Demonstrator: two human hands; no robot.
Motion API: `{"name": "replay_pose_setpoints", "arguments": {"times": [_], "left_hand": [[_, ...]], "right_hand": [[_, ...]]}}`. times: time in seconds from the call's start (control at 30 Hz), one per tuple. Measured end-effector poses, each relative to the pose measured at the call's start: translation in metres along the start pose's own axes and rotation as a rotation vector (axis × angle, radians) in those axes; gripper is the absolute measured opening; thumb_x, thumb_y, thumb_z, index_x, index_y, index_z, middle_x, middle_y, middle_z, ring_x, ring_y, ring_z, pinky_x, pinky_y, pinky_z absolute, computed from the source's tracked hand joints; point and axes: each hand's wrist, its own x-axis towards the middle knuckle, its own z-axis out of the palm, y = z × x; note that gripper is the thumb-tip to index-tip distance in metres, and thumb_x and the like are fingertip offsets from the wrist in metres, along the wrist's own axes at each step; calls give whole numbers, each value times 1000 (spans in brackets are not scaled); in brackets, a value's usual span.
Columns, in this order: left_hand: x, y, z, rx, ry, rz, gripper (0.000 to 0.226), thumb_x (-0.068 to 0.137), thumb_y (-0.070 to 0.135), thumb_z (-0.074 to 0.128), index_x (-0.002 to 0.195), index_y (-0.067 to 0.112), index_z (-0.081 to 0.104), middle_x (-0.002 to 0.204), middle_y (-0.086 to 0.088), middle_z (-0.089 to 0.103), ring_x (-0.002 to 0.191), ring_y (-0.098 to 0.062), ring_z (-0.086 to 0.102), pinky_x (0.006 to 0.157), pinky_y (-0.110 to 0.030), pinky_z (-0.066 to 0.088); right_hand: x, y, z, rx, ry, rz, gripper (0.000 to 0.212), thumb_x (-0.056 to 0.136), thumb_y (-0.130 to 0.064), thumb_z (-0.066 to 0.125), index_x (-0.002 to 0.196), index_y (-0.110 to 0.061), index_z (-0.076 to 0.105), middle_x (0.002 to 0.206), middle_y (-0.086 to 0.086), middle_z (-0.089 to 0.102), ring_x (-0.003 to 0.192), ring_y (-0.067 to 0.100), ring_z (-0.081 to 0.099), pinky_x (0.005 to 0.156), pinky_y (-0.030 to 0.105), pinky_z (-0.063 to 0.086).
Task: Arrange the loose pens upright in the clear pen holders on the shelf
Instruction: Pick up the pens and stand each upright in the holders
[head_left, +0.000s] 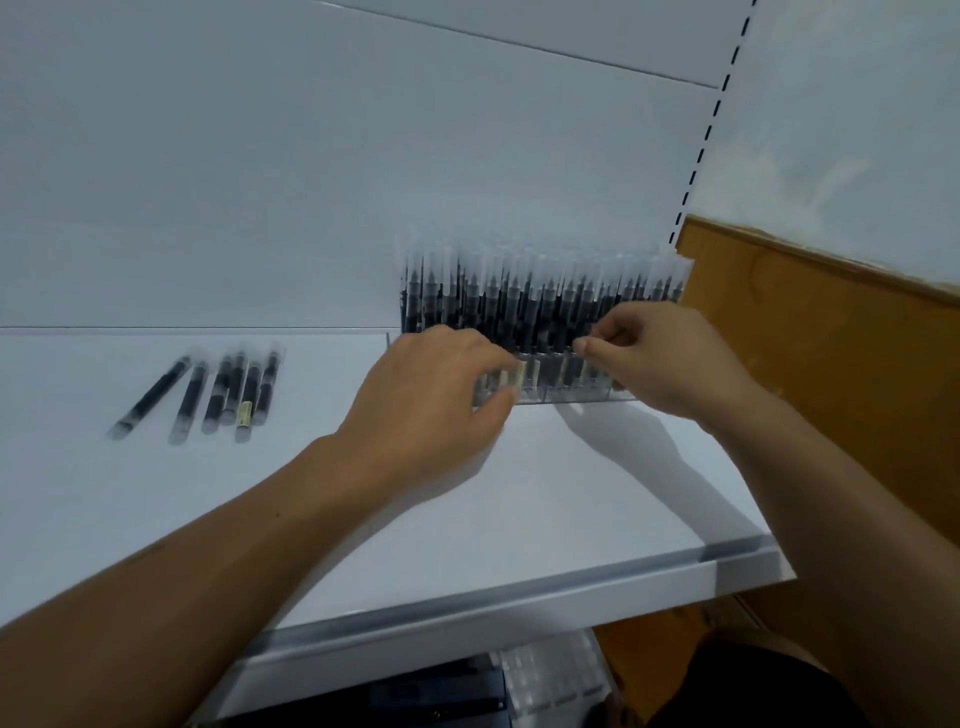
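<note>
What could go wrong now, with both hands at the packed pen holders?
The upright pens stand tightly packed; forcing another in may tip neighbours. The left hand and right hand both work at the front of the clear pen holders, so a pull could drag them forward on the shelf. The loose pens lie unblocked and might roll.

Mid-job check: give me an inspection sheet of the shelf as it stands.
Surface: white shelf, flat, grey front lip.
Job's things: six black loose pens with clear caps lying at left; clear plastic pen holders packed with upright pens.
Clutter: nothing seen.
Grippers: left hand grips holder front; right hand pinches there, object unclear.
Cables: nothing seen.
Surroundings: brown wooden panel right; blurred packs below.
</note>
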Motion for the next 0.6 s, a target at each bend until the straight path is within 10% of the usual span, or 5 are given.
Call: {"name": "replay_pose_setpoints", "arguments": {"times": [0.27, 0.6], "left_hand": [[-25, -52, -60, 17, 37, -200, 18, 89, 47, 55, 95, 39, 70, 87, 19, 68, 75, -3, 59, 71, -29, 49], [-82, -157, -103, 122, 20, -744, 26, 87, 53, 56, 103, 35, 66, 87, 20, 65, 90, -12, 62, 79, -29, 43]], "right_hand": [[-7, -91, 36, 133, -281, -233, 14, 89, -40, 65, 92, -27, 69, 86, -12, 69, 78, 6, 66, 80, 34, 56], [37, -177, 110, -39, -324, -323, 32, 94, -37, 54, 94, -10, 70, 86, 7, 72, 88, 25, 66, 81, 35, 54]]}}
